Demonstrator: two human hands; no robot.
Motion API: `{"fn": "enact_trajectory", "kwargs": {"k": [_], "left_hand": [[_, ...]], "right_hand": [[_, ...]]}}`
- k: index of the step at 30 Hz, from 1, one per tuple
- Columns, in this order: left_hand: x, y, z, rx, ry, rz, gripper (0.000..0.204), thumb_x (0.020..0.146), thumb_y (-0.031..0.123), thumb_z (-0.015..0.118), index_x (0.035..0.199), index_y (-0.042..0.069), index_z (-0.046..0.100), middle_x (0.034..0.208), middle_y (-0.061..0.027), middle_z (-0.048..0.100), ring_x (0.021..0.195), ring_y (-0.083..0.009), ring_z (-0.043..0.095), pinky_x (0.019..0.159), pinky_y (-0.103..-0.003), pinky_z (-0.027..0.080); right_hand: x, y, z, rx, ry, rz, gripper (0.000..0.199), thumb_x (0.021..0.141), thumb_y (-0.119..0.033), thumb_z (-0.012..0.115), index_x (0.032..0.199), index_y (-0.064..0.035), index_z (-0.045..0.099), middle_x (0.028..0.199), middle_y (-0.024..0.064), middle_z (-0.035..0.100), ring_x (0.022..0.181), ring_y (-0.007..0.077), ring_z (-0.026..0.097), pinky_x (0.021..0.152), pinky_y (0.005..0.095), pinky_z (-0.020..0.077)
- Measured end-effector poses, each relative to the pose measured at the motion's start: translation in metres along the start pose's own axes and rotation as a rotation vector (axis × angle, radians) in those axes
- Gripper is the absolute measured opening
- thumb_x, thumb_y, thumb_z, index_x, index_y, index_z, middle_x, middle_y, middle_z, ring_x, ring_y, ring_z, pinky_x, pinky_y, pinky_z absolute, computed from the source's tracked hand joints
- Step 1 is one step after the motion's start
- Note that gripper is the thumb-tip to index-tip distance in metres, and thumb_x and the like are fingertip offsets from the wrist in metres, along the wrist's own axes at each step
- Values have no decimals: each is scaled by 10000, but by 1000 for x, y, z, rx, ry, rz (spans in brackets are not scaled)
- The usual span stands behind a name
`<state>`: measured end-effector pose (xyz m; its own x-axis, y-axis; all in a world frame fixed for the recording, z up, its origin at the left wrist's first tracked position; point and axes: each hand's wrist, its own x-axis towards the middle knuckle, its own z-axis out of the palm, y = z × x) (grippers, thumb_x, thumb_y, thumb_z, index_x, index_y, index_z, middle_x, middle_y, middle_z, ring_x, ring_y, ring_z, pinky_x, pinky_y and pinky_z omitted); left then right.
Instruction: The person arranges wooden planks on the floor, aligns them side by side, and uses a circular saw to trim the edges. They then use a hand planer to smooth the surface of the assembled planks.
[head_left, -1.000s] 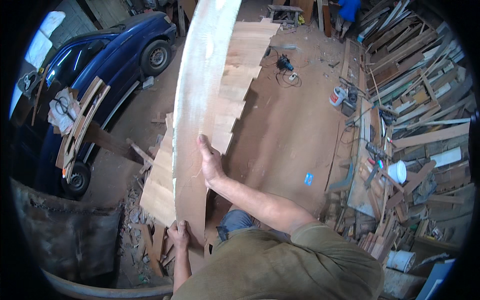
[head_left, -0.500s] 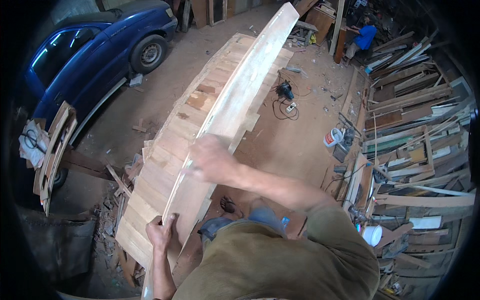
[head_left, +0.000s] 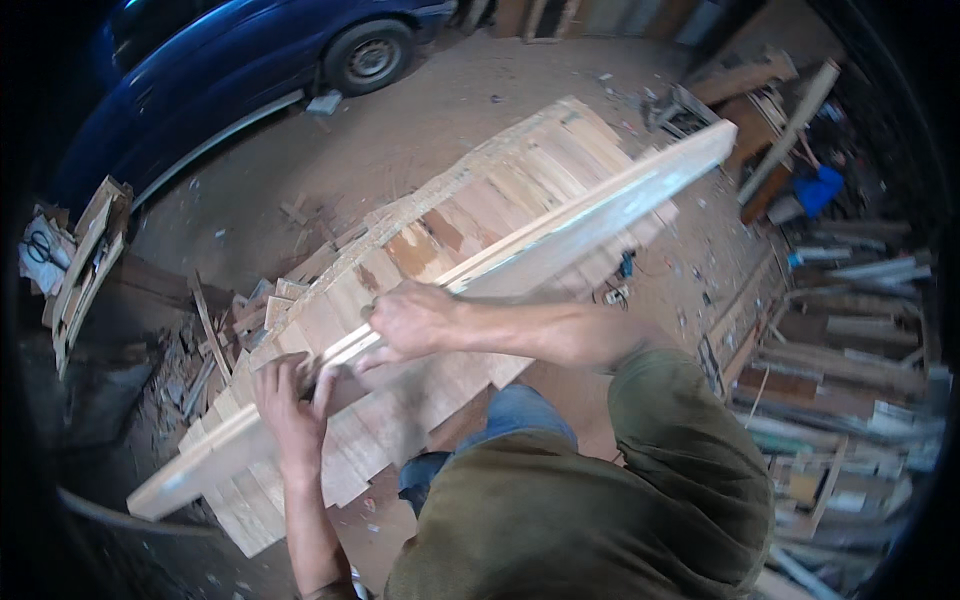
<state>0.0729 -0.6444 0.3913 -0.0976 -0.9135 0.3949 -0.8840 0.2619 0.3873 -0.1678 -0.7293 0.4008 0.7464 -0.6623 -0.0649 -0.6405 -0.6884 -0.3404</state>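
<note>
A long pale wooden board [head_left: 610, 210] stands on edge, slanting from lower left to upper right, with whitish smears on its near face. It lies over a wide panel of wooden strips [head_left: 345, 315]. My left hand [head_left: 290, 400] is closed around its upper edge, thumb on the near side; something dark shows by the fingers, too small to name. A little farther along, my right hand [head_left: 410, 318] also grips the edge, fingers over the far side and thumb on the near face.
A blue car [head_left: 240, 85] stands at the upper left. Scrap wood [head_left: 90, 265] leans at the left, and offcuts litter the ground beside the panel. Stacked timber [head_left: 850, 370] fills the right side. A person in blue [head_left: 818, 190] is at the far right, with a corded tool [head_left: 627, 265] on the floor.
The board now slants more sideways across my view, which has shifted too. My right hand, blurred above the board before, now grips its edge. My hands are closer together.
</note>
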Motion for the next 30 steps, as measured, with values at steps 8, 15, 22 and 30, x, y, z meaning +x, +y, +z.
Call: {"fn": "enact_trajectory", "kwargs": {"k": [8, 15, 22, 30], "left_hand": [[-4, 12, 176, -227, -186, -221, 114, 869, 166, 708, 838, 61, 678, 853, -128, 669, 841, -327, 624, 838, -445, 447], [53, -74, 354, 118, -429, -382, 487, 959, 363, 551, 1314, 33, 585, 1300, -231, 602, 1252, -360, 535, 1107, -495, 364], [72, -122, 387, 102, -500, -380, 589, 999, 451, 428, 1367, 4, 537, 1385, -239, 550, 1330, -373, 474, 1173, -510, 282], [82, -122, 396, 19, -355, -482, 594, 982, 492, 459, 1345, 34, 569, 1376, -265, 515, 1322, -429, 432, 1151, -523, 296]], "right_hand": [[30, 190, -26, 3, -295, 166, 817, 863, -789, 515, 932, 3, 703, 515, -7, 474, 438, 109, 482, 409, 345, 480], [60, 275, -9, -61, -112, 248, 891, 799, -792, 595, 1123, 32, 692, 700, 165, 660, 647, 292, 670, 665, 459, 564], [106, 304, 4, -30, -141, 286, 857, 797, -760, 623, 1097, 40, 697, 928, 238, 714, 930, 390, 704, 862, 498, 549], [170, 316, 54, -162, -158, 264, 792, 796, -727, 652, 1082, 9, 718, 937, 252, 705, 948, 412, 684, 860, 490, 532]]}}
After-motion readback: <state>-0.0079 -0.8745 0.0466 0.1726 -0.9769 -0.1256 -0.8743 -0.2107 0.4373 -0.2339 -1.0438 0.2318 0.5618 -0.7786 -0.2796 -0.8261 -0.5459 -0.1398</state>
